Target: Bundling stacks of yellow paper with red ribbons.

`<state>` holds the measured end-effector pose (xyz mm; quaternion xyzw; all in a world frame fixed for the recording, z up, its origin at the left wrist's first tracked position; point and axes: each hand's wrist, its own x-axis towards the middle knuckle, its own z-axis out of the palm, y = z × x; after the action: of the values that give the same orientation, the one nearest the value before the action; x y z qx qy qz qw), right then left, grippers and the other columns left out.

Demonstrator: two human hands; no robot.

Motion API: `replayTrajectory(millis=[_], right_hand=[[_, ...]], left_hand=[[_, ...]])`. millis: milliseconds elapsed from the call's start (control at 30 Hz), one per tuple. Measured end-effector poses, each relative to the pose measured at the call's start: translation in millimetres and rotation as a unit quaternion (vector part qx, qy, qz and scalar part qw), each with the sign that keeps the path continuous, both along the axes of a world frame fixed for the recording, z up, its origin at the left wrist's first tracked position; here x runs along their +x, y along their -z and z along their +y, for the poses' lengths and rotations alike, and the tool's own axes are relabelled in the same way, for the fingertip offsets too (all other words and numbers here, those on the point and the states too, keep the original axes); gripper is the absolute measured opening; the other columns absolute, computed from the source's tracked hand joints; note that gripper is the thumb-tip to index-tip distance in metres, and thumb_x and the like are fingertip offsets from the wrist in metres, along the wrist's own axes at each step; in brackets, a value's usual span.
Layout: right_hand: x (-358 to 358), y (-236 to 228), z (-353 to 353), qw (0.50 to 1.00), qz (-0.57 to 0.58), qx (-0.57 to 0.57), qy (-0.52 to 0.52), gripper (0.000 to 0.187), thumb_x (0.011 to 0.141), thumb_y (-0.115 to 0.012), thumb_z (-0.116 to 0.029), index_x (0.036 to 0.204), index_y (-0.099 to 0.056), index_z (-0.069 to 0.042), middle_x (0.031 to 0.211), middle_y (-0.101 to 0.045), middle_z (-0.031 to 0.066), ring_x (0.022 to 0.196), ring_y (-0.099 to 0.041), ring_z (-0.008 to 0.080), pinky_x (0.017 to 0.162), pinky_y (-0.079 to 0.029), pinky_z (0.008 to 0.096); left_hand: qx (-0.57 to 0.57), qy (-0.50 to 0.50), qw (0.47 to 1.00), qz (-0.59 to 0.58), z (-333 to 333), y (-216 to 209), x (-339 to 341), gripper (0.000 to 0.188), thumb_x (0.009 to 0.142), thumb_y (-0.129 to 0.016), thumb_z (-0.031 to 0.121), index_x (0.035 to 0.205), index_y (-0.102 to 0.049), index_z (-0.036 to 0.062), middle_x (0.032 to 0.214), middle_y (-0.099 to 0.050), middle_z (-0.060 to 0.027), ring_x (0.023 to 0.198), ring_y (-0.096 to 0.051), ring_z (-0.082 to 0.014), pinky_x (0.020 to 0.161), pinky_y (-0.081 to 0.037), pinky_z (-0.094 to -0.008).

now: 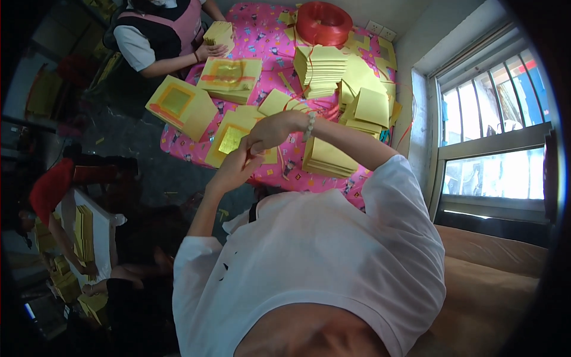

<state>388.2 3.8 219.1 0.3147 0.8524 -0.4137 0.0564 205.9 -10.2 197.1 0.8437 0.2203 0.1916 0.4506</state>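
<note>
My left hand point(233, 169) and my right hand point(276, 130) meet at the fingertips over the near left part of the table. Both have bent, closed fingers; what they pinch, if anything, is hidden. Under them lies a stack of yellow paper point(215, 156) with a shiny gold square and an orange border, partly covered by my hands. Thin red plastic strands point(324, 110) run across the table just right of my right hand. A bracelet of pale beads point(309, 126) circles my right wrist.
Yellow paper stacks point(321, 72) and a red plastic coil point(323, 25) sit on the pink patterned tablecloth point(262, 24). Opposite, a person's hand point(213, 51) holds a yellow bundle point(219, 34). Another person in red point(50, 190) works at lower left. A barred window point(493, 107) is at right.
</note>
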Motion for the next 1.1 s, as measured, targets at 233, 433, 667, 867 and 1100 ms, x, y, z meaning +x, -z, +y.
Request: replayTrajectory(millis=[233, 433, 667, 867, 1100], right_hand=[[59.0, 4.5, -0.7, 0.984, -0.050, -0.145, 0.091, 0.034, 0.088, -0.042, -0.030, 0.090, -0.055, 0.001, 0.071, -0.052, 0.0052, 0.065, -0.047, 0.0154, 0.061, -0.040, 0.0297], [103.1, 4.4, -6.6, 0.967, -0.102, -0.142, 0.185, 0.033, 0.088, -0.042, -0.030, 0.083, -0.055, 0.000, 0.067, -0.050, 0.0043, 0.062, -0.045, 0.0153, 0.058, -0.039, 0.0298], [80.6, 14.3, -1.7, 0.982, -0.130, -0.043, 0.128, 0.032, 0.085, -0.038, -0.026, 0.081, -0.054, 0.002, 0.075, -0.057, 0.0127, 0.067, -0.051, 0.0235, 0.066, -0.041, 0.0366], [75.7, 6.5, 5.8, 0.981, -0.147, 0.032, 0.123, 0.034, 0.085, -0.040, -0.028, 0.085, -0.055, 0.003, 0.073, -0.057, 0.0128, 0.069, -0.054, 0.0238, 0.067, -0.042, 0.0354], [133.5, -11.0, -5.3, 0.923, 0.074, -0.054, 0.374, 0.042, 0.091, -0.040, -0.039, 0.090, -0.055, 0.001, 0.075, -0.056, 0.0058, 0.071, -0.053, 0.0128, 0.066, -0.046, 0.0288]], left_hand=[[0.086, -0.043, 0.984, 0.147, -2.0, 34.3, -20.0, 0.016, 0.088, -0.043, 0.013, 0.097, -0.049, 0.0005, 0.072, -0.057, -0.0199, 0.069, -0.056, -0.0372, 0.057, -0.042, -0.0422], [0.034, -0.059, 0.982, 0.177, 4.4, 103.9, -65.8, 0.018, 0.087, -0.045, 0.014, 0.097, -0.049, 0.0003, 0.070, -0.056, -0.0179, 0.066, -0.056, -0.0359, 0.056, -0.042, -0.0410], [0.287, 0.041, 0.945, 0.152, 26.2, 63.2, 5.6, 0.054, 0.079, -0.058, 0.035, 0.116, -0.039, -0.0003, 0.100, -0.055, -0.0221, 0.091, -0.055, -0.0362, 0.074, -0.044, -0.0384], [0.018, 0.010, 1.000, 0.018, 24.0, 37.4, 87.5, 0.042, 0.085, -0.052, 0.025, 0.114, -0.037, 0.0001, 0.093, -0.057, -0.0196, 0.087, -0.056, -0.0368, 0.072, -0.044, -0.0393], [0.035, -0.050, 0.997, 0.053, 38.7, 27.2, 95.5, 0.016, 0.090, -0.039, 0.016, 0.096, -0.048, 0.0039, 0.070, -0.056, -0.0187, 0.065, -0.057, -0.0345, 0.057, -0.041, -0.0419]])
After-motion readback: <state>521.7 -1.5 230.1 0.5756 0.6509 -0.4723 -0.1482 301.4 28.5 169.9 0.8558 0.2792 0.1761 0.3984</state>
